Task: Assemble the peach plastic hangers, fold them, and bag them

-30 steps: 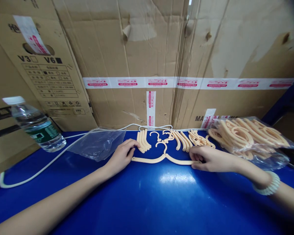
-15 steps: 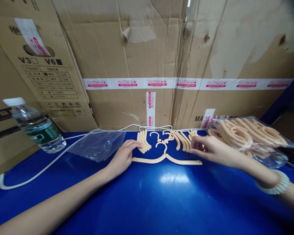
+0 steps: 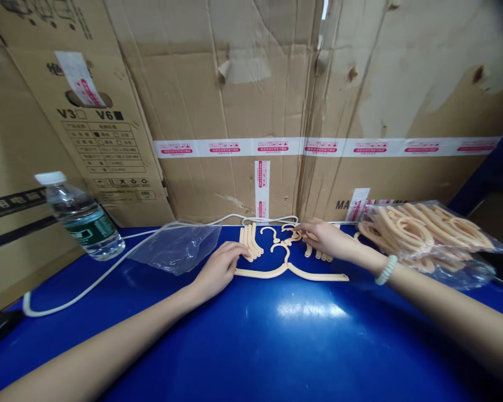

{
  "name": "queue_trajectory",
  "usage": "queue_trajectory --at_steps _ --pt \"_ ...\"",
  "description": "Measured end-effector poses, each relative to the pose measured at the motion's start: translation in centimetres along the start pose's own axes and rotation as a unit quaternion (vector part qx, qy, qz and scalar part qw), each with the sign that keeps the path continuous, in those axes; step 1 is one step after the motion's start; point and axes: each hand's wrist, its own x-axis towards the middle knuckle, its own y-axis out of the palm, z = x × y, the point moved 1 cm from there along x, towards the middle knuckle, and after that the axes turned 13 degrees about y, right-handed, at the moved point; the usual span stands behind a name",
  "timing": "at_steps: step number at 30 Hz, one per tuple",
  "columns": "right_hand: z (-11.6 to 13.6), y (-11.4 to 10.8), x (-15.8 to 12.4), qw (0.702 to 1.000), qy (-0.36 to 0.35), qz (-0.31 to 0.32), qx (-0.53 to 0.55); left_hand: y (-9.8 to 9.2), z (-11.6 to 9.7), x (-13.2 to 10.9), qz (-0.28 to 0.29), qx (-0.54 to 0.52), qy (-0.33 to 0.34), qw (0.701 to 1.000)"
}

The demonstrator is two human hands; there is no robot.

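Note:
My left hand lies low on the table, fingers stretched out, tips touching the lower end of a row of curved beige hanger arms. Stretched over the right-hand row of hanger arms is my right hand, its fingers apart at the small beige hanger hooks and partly covering both. One hook lies separately between the rows. In front, a hook meets two hanger arms spread in a hanger shape; my left hand is by the left arm's end.
Clear plastic bags of beige hanger parts lie at the right. An empty-looking plastic bag, a white cable and a water bottle are at the left. Cardboard boxes wall off the back of the blue table.
My right hand has moved left from the outer end of the right row to the hooks. My left hand stays by the left row. The view has shifted slightly.

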Motion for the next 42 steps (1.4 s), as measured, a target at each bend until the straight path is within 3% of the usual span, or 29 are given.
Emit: queue_trajectory --at_steps 9,15,21,26,31,42 --pt "-1.4 1.5 3.1 0.998 -0.039 0.016 0.045 -0.2 -0.3 0.1 0.006 0.008 -0.015 1.0" --pt "-1.5 0.9 2.6 0.988 0.009 -0.044 0.149 -0.3 0.2 0.1 0.008 0.014 -0.027 1.0" --pt "-0.5 0.3 0.1 0.944 0.104 -0.108 0.294 -0.3 0.0 0.2 0.015 0.019 -0.032 0.999" --pt "2.1 0.1 -4.4 0.903 0.139 -0.093 0.396 -0.3 -0.1 0.2 0.023 0.023 -0.037 0.999" --pt "3.5 -0.2 -8.2 0.839 0.168 -0.081 0.512 -0.3 0.1 0.2 0.033 0.024 -0.042 0.998" --pt "2.4 0.7 -9.2 0.795 0.186 -0.077 0.572 -0.2 0.1 -0.1 0.03 0.023 -0.059 0.998"
